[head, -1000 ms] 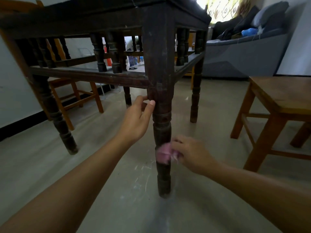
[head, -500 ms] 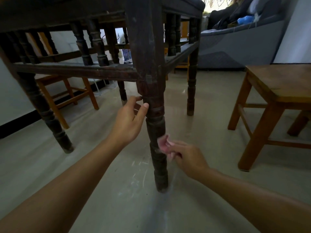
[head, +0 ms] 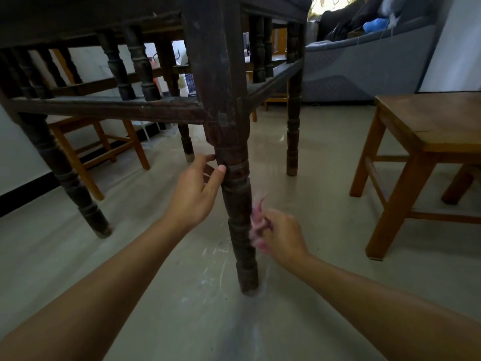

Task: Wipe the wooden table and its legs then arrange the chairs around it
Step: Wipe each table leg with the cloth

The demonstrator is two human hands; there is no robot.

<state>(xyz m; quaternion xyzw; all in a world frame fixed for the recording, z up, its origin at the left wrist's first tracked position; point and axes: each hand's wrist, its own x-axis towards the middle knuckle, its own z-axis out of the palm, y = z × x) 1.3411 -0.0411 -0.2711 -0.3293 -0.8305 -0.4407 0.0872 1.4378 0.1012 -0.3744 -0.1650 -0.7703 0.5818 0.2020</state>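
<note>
Far left, a light wooden chair stands behind the dark table, near its back legs, and could get knocked if the table shifts. The left hand is loosely open, thumb and fingertips just touching the turned front leg below the rail and gripping nothing; so light a brace may let the leg rock under rubbing. Right of the leg, the right hand is closed around a pink cloth, blurred, pressed against the leg's lower side. The bunched cloth could slip from the fingers or skip the carved grooves, leaving dust there. Another chair stands close on the right, where an elbow could strike it.
</note>
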